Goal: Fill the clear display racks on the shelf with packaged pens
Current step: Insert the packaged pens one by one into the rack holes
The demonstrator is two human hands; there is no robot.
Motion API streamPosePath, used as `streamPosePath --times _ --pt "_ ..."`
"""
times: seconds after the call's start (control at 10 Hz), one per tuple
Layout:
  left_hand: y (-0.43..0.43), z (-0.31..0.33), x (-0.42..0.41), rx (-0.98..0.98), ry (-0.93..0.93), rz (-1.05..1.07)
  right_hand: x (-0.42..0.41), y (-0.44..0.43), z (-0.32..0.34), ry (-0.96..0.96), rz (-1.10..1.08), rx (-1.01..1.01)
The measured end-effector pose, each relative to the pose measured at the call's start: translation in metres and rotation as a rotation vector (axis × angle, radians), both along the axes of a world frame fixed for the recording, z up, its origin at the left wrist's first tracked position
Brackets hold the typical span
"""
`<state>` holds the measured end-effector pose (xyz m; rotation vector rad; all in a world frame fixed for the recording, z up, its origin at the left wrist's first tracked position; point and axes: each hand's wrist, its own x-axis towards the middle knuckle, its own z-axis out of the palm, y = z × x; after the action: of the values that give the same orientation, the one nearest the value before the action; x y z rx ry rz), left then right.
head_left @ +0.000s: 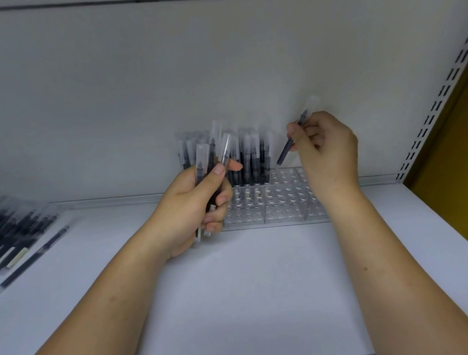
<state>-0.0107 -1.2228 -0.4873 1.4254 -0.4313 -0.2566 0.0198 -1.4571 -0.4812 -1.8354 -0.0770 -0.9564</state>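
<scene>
Head view. The left grip (192, 208) is clenched round a bundle of packaged pens (203, 159), held roughly upright, their clear sleeve tops rising above the thumb and their lower ends showing below the curled fingers. It hangs above the shelf (240, 293), in front of the left end of the clear display rack (282, 201).

The right grip (326, 149) pinches a single packaged pen (288, 149) between thumb and fingers. This pen is tilted, its dark lower end pointing down and to the left, just above the rack's rear right part; whether it touches the rack cannot be told.

The rack stands against the white back panel (158, 83). Standing pens (249, 158) fill its rear left compartments, while round sockets show in the front rows and on the right.

Well apart, at the shelf's far left, lies a loose heap of pens (3, 233), blurred, with one stray pen (31, 256) just beside it. A slotted upright (437, 104) bounds the shelf on the right.
</scene>
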Motion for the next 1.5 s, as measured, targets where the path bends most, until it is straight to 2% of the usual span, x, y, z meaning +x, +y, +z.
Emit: streamPosePath --times 0.5,0.7,1.5 --pt "0.000 -0.002 0.001 0.001 0.011 -0.003 0.007 0.007 -0.008 0.228 -0.024 -0.242" --pt "0.001 -0.002 0.002 0.016 0.003 -0.001 0.002 0.007 -0.006 0.314 -0.003 -0.238" --pt "-0.001 -0.003 0.002 0.045 -0.018 -0.011 0.002 0.005 -0.012 0.417 -0.099 -0.401"
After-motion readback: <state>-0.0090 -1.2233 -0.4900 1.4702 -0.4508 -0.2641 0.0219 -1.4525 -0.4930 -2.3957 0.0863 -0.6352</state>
